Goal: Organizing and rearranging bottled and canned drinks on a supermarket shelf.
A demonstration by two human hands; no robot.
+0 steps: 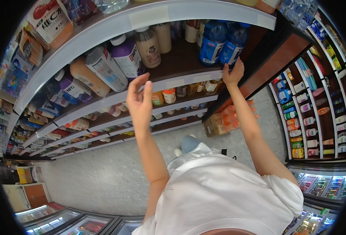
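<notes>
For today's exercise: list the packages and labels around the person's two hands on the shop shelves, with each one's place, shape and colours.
Blue bottles: shelf above right hand, tall, blue labels.
Purple-labelled bottle: above left hand, white cap.
Beige bottle: beside it, pale cap.
Cardboard box: floor, brown, beside orange bottles.

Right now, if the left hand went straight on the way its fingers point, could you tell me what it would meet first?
Probably the white-labelled purple bottle on the shelf, just beyond the left hand; depth is unclear.

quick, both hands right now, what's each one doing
left hand: open, holding nothing, raised before the shelf edge
right hand: touching a blue bottle, grip unclear
</notes>
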